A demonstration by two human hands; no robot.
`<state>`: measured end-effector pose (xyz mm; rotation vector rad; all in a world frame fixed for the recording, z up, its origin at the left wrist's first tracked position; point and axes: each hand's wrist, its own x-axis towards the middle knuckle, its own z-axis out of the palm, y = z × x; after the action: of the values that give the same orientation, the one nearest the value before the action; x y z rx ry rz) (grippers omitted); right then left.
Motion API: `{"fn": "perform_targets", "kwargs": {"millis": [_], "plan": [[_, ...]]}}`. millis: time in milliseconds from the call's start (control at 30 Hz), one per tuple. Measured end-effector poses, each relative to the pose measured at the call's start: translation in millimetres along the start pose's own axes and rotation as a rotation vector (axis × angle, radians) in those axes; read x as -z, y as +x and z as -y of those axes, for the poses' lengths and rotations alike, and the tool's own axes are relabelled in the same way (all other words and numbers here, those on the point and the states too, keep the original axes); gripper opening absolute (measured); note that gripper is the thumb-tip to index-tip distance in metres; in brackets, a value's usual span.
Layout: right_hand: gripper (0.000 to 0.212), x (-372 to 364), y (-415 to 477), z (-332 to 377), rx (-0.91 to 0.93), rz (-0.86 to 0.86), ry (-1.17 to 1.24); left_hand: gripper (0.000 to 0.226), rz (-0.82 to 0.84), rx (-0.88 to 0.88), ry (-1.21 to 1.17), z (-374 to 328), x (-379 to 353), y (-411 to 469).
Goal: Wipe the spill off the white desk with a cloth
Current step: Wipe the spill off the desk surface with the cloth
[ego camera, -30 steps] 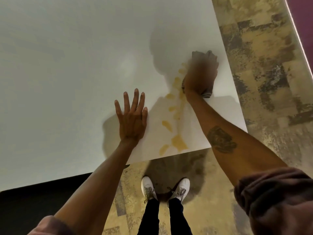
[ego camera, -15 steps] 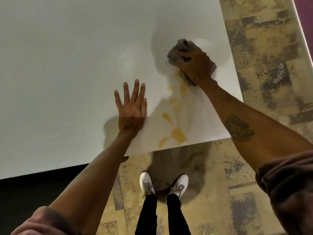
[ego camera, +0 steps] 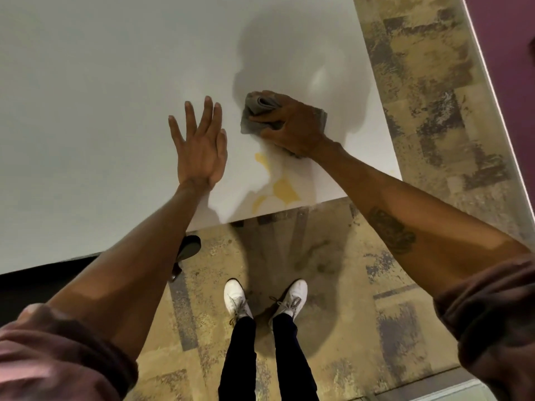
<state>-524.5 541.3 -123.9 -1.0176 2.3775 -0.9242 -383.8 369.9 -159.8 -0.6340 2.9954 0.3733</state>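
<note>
From the head camera, the crumpled grey cloth (ego camera: 256, 115) sat at the centre of the frame on the smooth white desk (ego camera: 86, 96), pinned under the right hand (ego camera: 292, 125). That hand was closed down over the cloth, its fingers (ego camera: 263, 118) curled around the bunched fabric; grey folds stuck out past the fingertips to the left and a strip showed beyond the knuckles to the right. The rest of the cloth was hidden beneath the palm.

The yellow liquid spill (ego camera: 285, 189) lay just below the right hand, towards the desk's near edge. Three patches could be counted: one small blot (ego camera: 260, 158) between the two wrists, one larger patch by the edge and one smaller smear (ego camera: 259, 202) to its lower left. A thin wet sheen joined them; its outline was hard to make out in the shadow.

The left hand (ego camera: 199, 149) lay flat on the desk, left of the cloth and not touching it, fingers straight and slightly spread, holding nothing.

Two rolled-up maroon sleeves (ego camera: 58, 360) were cut off by the lower corners. Two white laced shoes (ego camera: 236, 299) stood on the mottled tan-and-grey carpet (ego camera: 419, 96) at lower centre. A dark object (ego camera: 188, 247) under the desk edge was partly hidden by the left forearm and could not be identified.
</note>
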Motion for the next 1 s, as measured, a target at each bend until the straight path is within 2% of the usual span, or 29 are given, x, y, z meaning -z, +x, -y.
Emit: {"fn": "perform_targets", "kwargs": {"millis": [233, 433, 533, 633, 733, 800, 900, 1000], "plan": [[0.046, -8, -47, -1, 0.097, 0.046, -0.008, 0.055, -0.001, -0.09, -0.007, 11, -1, -11], [0.038, -24, -81, -8, 0.064, -0.039, 0.044, 0.054, 0.031, -0.212, 0.025, 30, 1, -35], [0.038, -37, -93, -1, -0.002, -0.15, 0.088, 0.054, 0.004, -0.159, 0.058, 31, 1, -40], [0.034, -61, -97, 18, -0.117, -0.351, 0.062, 0.053, -0.027, -0.033, 0.041, 27, 1, -41], [0.036, -97, -93, 49, -0.348, -0.645, -0.005, 0.054, -0.003, -0.028, 0.026, 26, 2, -41], [0.039, -119, -84, 75, -0.526, -0.774, -0.039, 0.054, 0.004, -0.024, 0.012, 25, 3, -39], [0.045, -138, -64, 101, -0.772, -0.925, 0.008, 0.055, 0.006, -0.013, -0.016, 25, 4, -38], [0.046, -145, -53, 102, -0.834, -0.97, -0.067, 0.056, 0.008, -0.005, -0.046, 26, 5, -37]]}}
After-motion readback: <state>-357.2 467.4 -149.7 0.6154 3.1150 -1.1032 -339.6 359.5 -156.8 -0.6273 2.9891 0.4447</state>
